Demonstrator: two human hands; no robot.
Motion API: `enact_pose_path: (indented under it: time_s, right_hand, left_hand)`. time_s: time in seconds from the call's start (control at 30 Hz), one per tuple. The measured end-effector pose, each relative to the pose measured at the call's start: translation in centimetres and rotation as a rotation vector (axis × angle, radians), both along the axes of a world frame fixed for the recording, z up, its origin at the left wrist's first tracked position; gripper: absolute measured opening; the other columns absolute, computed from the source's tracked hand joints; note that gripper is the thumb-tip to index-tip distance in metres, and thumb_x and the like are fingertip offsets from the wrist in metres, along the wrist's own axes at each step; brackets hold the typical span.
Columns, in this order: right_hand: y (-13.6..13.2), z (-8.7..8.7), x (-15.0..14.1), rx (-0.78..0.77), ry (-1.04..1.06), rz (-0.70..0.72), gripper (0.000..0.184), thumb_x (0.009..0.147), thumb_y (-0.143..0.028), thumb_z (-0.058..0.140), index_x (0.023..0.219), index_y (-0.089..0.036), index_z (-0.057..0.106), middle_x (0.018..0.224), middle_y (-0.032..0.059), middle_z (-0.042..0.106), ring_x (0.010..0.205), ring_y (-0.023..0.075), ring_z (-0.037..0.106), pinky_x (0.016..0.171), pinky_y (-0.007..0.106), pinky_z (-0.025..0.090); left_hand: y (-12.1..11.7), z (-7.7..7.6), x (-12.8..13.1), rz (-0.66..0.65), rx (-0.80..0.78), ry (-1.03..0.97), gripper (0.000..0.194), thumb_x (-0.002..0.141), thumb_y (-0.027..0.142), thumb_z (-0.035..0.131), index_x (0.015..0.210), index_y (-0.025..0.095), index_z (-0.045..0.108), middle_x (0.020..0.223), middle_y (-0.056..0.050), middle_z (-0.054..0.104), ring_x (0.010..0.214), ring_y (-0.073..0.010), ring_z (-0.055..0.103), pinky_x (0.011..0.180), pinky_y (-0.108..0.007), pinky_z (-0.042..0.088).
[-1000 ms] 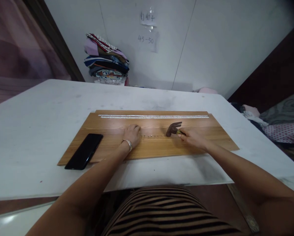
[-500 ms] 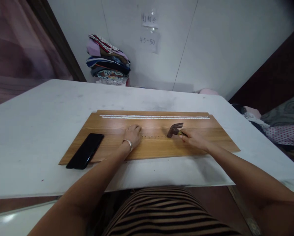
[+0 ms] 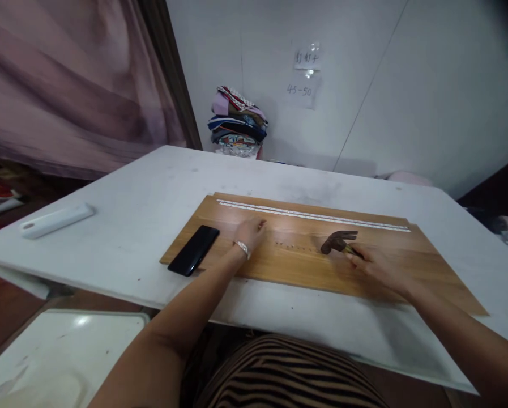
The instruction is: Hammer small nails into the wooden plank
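Note:
My right hand (image 3: 370, 263) is wrapped round the handle of a claw hammer (image 3: 333, 242), whose dark head sits over the wooden board (image 3: 291, 272) with the claw pointing right. Left of the hammer head runs a short row of small nails (image 3: 291, 246) on the board. Beyond that row, to the left, my left hand (image 3: 250, 231) is over the board with fingers curled together; whatever they hold, if anything, is too small to make out. Two white printed strips (image 3: 313, 215) lie along the board's far edge.
A black phone (image 3: 194, 249) lies across the board's left end. The white table (image 3: 152, 192) carries a white handle-shaped object (image 3: 57, 220) at far left. Folded cloths (image 3: 238, 122) are stacked by the wall, near paper notes (image 3: 302, 90). A white stool (image 3: 67, 345) stands below left.
The view has swung left, so the board and both hands appear further right, and the white handle-shaped object has come into view. My right hand still grips the hammer; my left fingers look more curled.

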State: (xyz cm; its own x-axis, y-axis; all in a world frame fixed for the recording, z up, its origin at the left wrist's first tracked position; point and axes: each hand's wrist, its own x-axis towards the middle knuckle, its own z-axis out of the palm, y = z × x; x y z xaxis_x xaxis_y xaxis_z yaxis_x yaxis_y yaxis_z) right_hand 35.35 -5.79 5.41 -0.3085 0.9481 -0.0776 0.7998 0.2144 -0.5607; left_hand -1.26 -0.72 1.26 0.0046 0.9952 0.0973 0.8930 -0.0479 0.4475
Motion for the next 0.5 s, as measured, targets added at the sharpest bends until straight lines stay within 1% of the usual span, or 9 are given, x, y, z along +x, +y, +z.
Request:
enact_pose_path:
  time_s: [0.03,0.1,0.2,0.27,0.37,0.43,0.5]
  right_hand:
    - [-0.1,0.2,0.0,-0.004,-0.005,-0.002,0.037,0.095,-0.047,0.047,0.112,-0.023,0.07,0.091,0.0099,0.074,0.085,0.0299,0.067,0.079,0.044,0.053]
    - [-0.2,0.4,-0.1,-0.017,-0.009,-0.01,0.038,0.095,-0.048,0.046,0.111,-0.023,0.07,0.085,0.0087,0.073,0.08,0.0291,0.066,0.076,0.043,0.054]
    - [-0.2,0.2,-0.1,-0.034,-0.009,-0.041,0.04,0.097,-0.049,0.045,0.112,-0.022,0.07,0.087,0.009,0.073,0.082,0.029,0.066,0.078,0.043,0.054]
    - [-0.2,-0.1,-0.2,-0.032,-0.002,-0.05,0.04,0.097,-0.048,0.046,0.115,-0.022,0.069,0.096,0.0107,0.075,0.09,0.0301,0.067,0.084,0.045,0.054]
    - [0.0,-0.5,-0.1,-0.025,0.02,-0.02,0.04,0.096,-0.046,0.048,0.119,-0.022,0.069,0.108,0.0117,0.075,0.099,0.0311,0.068,0.09,0.045,0.053]
    - [0.0,-0.5,0.0,-0.024,0.03,-0.006,0.04,0.096,-0.046,0.047,0.119,-0.022,0.068,0.106,0.0112,0.075,0.096,0.0304,0.068,0.088,0.045,0.053]
    - [0.1,-0.4,0.0,-0.025,0.035,-0.008,0.039,0.095,-0.046,0.047,0.115,-0.021,0.069,0.095,0.01,0.074,0.086,0.0284,0.067,0.082,0.043,0.053]
  left_hand:
    - [0.5,0.3,-0.9,0.049,-0.021,-0.03,0.032,0.097,0.026,0.05,0.117,0.022,0.075,0.115,-0.005,0.077,0.107,-0.0194,0.069,0.095,-0.029,0.052]
    - [1.4,0.8,-2.5,0.105,-0.073,-0.052,0.03,0.095,0.026,0.053,0.11,0.02,0.078,0.111,-0.005,0.079,0.103,-0.0196,0.07,0.092,-0.027,0.052]
    - [2.4,0.9,-3.6,0.121,-0.143,-0.039,0.028,0.093,0.028,0.056,0.105,0.019,0.08,0.11,-0.007,0.079,0.102,-0.0201,0.071,0.09,-0.026,0.052]
    - [2.8,0.8,-3.5,0.111,-0.18,-0.007,0.027,0.091,0.031,0.059,0.104,0.019,0.08,0.11,-0.007,0.079,0.103,-0.0204,0.071,0.089,-0.026,0.052]
    - [3.3,0.5,-2.6,0.094,-0.2,0.062,0.029,0.091,0.031,0.059,0.109,0.02,0.079,0.115,-0.009,0.078,0.107,-0.0212,0.07,0.091,-0.027,0.052]
    - [3.8,0.5,-2.0,0.081,-0.204,0.119,0.031,0.09,0.028,0.057,0.111,0.019,0.079,0.119,-0.011,0.077,0.11,-0.0219,0.07,0.093,-0.027,0.052]
    - [4.3,0.6,-1.7,0.067,-0.216,0.179,0.033,0.09,0.025,0.056,0.111,0.018,0.079,0.12,-0.013,0.077,0.111,-0.0224,0.07,0.094,-0.027,0.052]
